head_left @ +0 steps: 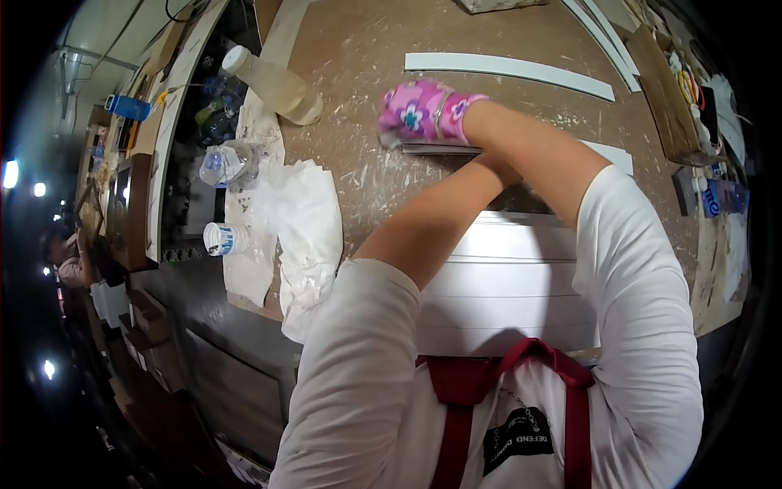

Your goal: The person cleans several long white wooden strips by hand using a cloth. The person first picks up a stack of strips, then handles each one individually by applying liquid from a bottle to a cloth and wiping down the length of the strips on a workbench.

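Big brown workbench [521, 33], scuffed and streaked all over with white smears. Nearest the person, along the near edge, sits a stack of white moulding panels [505, 285]. These look clean already, I'd guess. One more long white strip [509, 67] lies on its own toward the far edge, apparently not dealt with yet.

Over at the left edge there's a pile of crumpled white rags [305, 220], a tipped-over plastic bottle of cloudy liquid [273, 81] and a small white cup [224, 238].

The right hand [423, 112], in a pink flowered glove, reaches across mid-bench, curled down onto the end of a narrow white trim piece [444, 149], seemingly rubbing it. So, midway through, I'd say. The left hand is hidden under the right forearm, so I can't tell its grip.
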A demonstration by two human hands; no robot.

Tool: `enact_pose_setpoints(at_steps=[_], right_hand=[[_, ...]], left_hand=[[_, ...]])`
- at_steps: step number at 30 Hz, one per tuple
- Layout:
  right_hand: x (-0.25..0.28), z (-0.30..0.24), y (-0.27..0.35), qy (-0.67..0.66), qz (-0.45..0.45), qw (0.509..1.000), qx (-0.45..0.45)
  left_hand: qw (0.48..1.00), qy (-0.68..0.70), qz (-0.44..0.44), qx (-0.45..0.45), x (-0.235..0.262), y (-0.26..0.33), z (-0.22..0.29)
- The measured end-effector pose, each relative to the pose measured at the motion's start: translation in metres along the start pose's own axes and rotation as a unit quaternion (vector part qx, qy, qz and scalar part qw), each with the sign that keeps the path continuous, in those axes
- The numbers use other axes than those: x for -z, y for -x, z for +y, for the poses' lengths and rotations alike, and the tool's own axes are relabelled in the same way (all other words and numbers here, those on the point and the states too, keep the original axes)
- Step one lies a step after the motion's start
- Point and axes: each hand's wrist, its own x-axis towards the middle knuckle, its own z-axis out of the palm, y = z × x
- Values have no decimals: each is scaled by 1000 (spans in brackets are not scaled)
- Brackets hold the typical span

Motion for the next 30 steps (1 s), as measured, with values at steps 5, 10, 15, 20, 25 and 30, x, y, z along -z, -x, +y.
enact_pose_setpoints(at_steps=[5,10,15,20,25,30], right_hand=[[18,47,37,86,145,972,-163],[19,113,203,-107,310,931,-161],[-8,140,350,-305,409,810,-289],[-82,151,424,-429,437,676,-410],[-143,157,391,-418,439,684,-406],[-141,110,407,-355,341,767,-411]], left_hand=[[974,-162,155,19,-10,4,-2],[997,-69,29,-14,23,2,-1],[992,11,96,-86,14,-6,-31],[996,-74,53,-27,21,-15,13],[983,-156,97,-19,-2,-4,14],[980,-181,87,4,0,-2,17]])
